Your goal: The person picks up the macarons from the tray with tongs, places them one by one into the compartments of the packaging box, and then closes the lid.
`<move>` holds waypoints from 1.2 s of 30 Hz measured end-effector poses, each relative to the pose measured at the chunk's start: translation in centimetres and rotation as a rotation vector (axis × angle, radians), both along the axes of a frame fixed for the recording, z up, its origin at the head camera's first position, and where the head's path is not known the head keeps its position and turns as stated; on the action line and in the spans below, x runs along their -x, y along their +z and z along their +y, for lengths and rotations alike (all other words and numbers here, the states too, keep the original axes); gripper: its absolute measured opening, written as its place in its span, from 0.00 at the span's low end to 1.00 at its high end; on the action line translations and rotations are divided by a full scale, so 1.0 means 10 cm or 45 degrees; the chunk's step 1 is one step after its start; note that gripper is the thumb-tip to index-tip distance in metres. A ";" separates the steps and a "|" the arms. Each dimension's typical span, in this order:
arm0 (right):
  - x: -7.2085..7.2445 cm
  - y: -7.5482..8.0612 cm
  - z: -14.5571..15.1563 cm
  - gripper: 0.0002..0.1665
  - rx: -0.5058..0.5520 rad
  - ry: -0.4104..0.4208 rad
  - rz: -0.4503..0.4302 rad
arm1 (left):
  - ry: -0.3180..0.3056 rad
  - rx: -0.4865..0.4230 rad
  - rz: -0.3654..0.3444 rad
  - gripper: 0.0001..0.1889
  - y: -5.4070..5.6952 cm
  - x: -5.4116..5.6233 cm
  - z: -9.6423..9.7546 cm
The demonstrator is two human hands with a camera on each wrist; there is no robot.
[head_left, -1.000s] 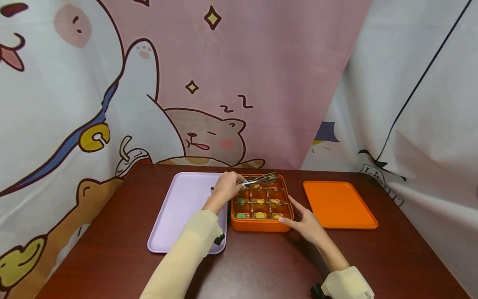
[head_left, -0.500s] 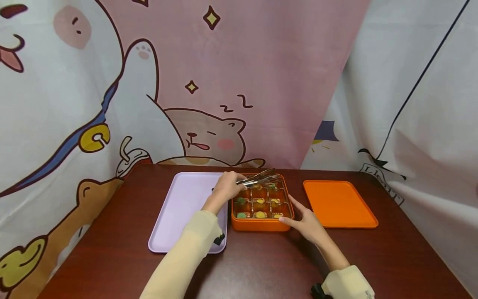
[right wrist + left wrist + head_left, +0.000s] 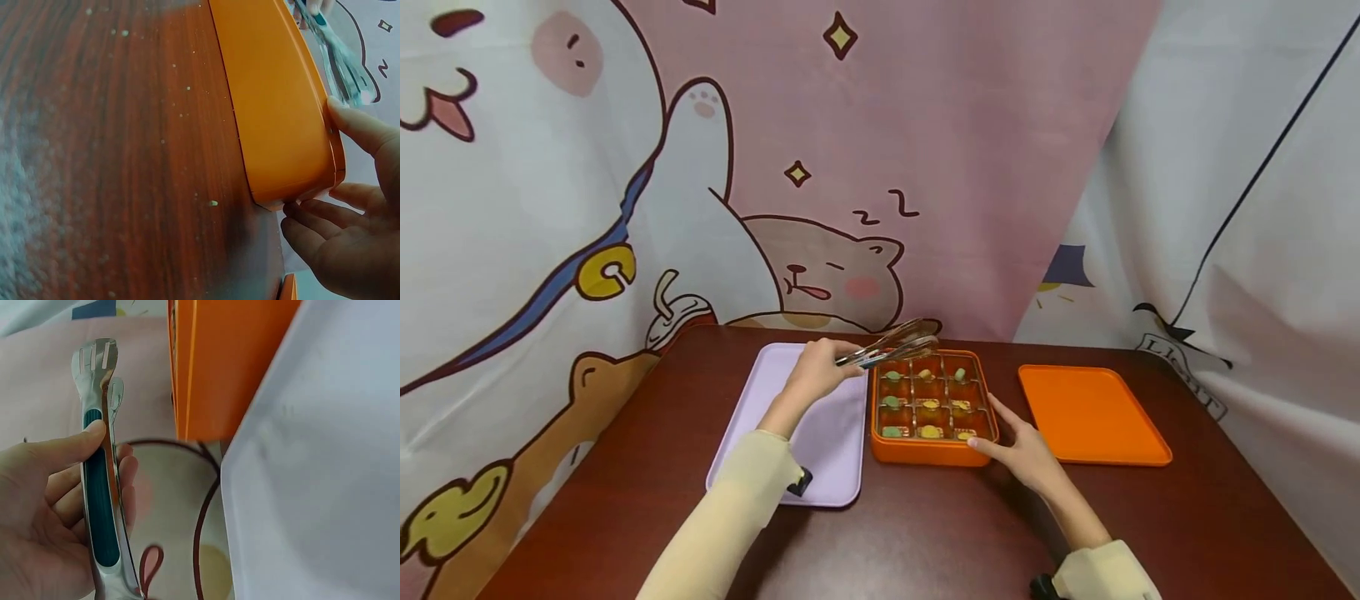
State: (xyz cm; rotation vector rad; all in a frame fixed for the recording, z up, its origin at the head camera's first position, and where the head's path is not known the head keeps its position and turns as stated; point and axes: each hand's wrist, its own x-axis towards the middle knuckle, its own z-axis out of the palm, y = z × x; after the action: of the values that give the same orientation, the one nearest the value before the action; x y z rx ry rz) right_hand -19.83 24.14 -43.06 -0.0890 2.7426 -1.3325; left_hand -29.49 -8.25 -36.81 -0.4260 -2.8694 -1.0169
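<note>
My left hand [image 3: 812, 371] grips metal serving tongs with a dark green handle inlay [image 3: 103, 500]. The slotted heads of the tongs [image 3: 906, 343] point right, raised over the back of an orange divided box [image 3: 934, 452]. Nothing shows between the tong heads in the left wrist view. Small green and yellow pieces lie in the box's compartments, with a green piece [image 3: 960, 375] in the back right one. At the box's front right corner my right hand [image 3: 1022, 450] holds on, thumb [image 3: 359, 125] at the top rim and fingers [image 3: 315, 219] against the side.
A light purple tray [image 3: 831, 450] lies left of the box, beneath my left forearm. To the right is a flat orange lid or tray [image 3: 1093, 412]. Printed cloth [image 3: 985, 167] hangs right behind the brown table [image 3: 917, 542].
My left hand has moved left with the tongs, lifting them from over the back right compartment, where a green piece now shows. My right hand stays on the box corner.
</note>
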 end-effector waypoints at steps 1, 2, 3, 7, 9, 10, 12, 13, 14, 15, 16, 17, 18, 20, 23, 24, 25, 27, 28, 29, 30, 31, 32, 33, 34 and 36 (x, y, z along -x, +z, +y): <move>-0.01 -0.01 0.00 0.54 0.007 -0.001 -0.003 | 0.007 -0.001 0.002 0.21 0.00 -0.02 -0.07; -0.01 -0.02 0.00 0.54 0.011 -0.001 -0.005 | 0.014 -0.004 0.000 0.21 0.01 -0.04 -0.14; -0.01 -0.02 0.00 0.54 0.015 -0.004 -0.002 | 0.022 -0.004 -0.002 0.21 0.02 -0.06 -0.22; -0.02 -0.05 -0.01 0.54 0.010 -0.009 -0.018 | 0.063 0.005 -0.018 0.22 -0.01 -0.13 -0.53; -0.02 -0.05 -0.01 0.54 0.020 -0.011 -0.029 | 0.090 0.015 -0.016 0.22 -0.04 -0.17 -0.68; -0.02 -0.06 -0.01 0.55 0.024 -0.010 -0.032 | 0.105 0.013 -0.016 0.22 -0.06 -0.18 -0.76; -0.01 -0.06 -0.01 0.54 0.032 -0.010 -0.028 | 0.138 0.011 -0.005 0.22 -0.11 -0.22 -0.92; -0.01 -0.06 -0.01 0.54 0.039 -0.009 -0.025 | 0.151 0.007 0.002 0.21 -0.14 -0.24 -1.00; 0.00 -0.06 -0.01 0.54 0.039 -0.011 -0.020 | 0.163 0.003 0.007 0.21 -0.17 -0.26 -1.08; 0.00 -0.06 -0.01 0.54 0.038 -0.012 -0.017 | 0.179 -0.001 0.008 0.20 -0.20 -0.28 -1.16; 0.00 -0.05 -0.01 0.54 0.037 -0.013 -0.016 | 0.197 -0.004 0.005 0.20 -0.23 -0.30 -1.23; 0.00 -0.05 -0.01 0.54 0.032 -0.010 -0.014 | 0.215 0.001 0.002 0.20 -0.26 -0.32 -1.30; 0.01 -0.05 -0.01 0.54 0.035 -0.009 -0.016 | 0.228 0.007 -0.002 0.20 -0.29 -0.35 -1.37; 0.01 -0.05 0.00 0.54 0.038 -0.007 -0.011 | 0.260 0.019 -0.015 0.20 -0.35 -0.39 -1.49; 0.01 -0.03 0.00 0.53 0.037 0.000 -0.001 | 0.294 0.028 -0.050 0.19 -0.42 -0.45 -1.65; 0.01 -0.03 0.00 0.53 0.039 -0.002 0.000 | 0.305 0.030 -0.065 0.19 -0.44 -0.46 -1.69; 0.01 -0.02 0.01 0.53 0.039 -0.001 0.003 | 0.317 0.030 -0.082 0.19 -0.47 -0.48 -1.73; 0.00 -0.01 0.00 0.53 0.038 0.001 0.005 | 0.331 0.028 -0.118 0.20 -0.51 -0.51 -1.81; 0.00 -0.01 0.00 0.53 0.039 0.003 0.005 | 0.337 0.030 -0.136 0.20 -0.53 -0.52 -1.84; 0.00 -0.01 0.00 0.53 0.038 0.004 0.006 | 0.341 0.031 -0.157 0.21 -0.54 -0.54 -1.87; 0.00 -0.01 0.00 0.54 0.040 0.005 0.007 | 0.344 0.035 -0.178 0.21 -0.56 -0.55 -1.90; 0.00 -0.01 -0.01 0.54 0.041 0.004 0.007 | 0.344 0.038 -0.198 0.21 -0.57 -0.56 -1.92; 0.00 -0.01 -0.01 0.54 0.043 0.003 0.008 | 0.343 0.045 -0.213 0.21 -0.58 -0.57 -1.93; 0.00 -0.01 -0.01 0.53 0.041 0.002 0.008 | 0.340 0.052 -0.228 0.21 -0.59 -0.58 -1.95; -0.01 -0.01 -0.02 0.53 0.039 0.001 0.005 | 0.338 0.058 -0.240 0.21 -0.60 -0.59 -1.96; -0.01 -0.02 -0.02 0.53 0.032 0.000 -0.002 | 0.327 0.065 -0.256 0.21 -0.62 -0.62 -1.97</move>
State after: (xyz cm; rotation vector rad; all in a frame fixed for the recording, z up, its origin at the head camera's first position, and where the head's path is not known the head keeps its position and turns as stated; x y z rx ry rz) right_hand -19.73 23.97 -43.21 -0.0892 2.7252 -1.3663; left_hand -23.33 -27.99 -42.99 0.0467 -3.0246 -0.9933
